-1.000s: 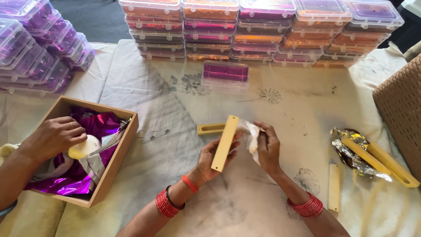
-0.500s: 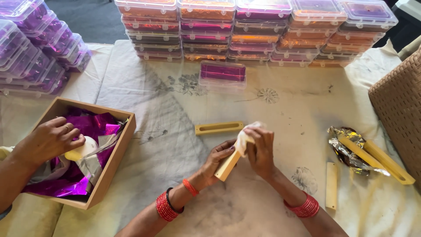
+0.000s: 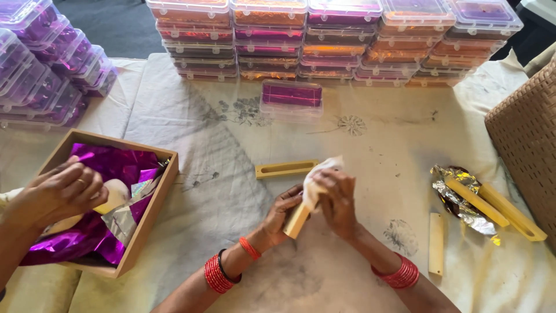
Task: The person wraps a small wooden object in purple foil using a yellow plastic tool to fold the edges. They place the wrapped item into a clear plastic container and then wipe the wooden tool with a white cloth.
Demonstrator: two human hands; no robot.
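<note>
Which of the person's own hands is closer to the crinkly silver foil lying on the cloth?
The right hand. It sits left of the silver foil, with bare cloth between them. The left hand is farther left still, gripping the yellow block on the far side of the right hand.

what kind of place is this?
Likely a small hand-packing workspace at a cloth-covered table: stacks of clear lidded boxes, a wooden tray of purple foil, and yellow wooden moulds lying about.
</note>
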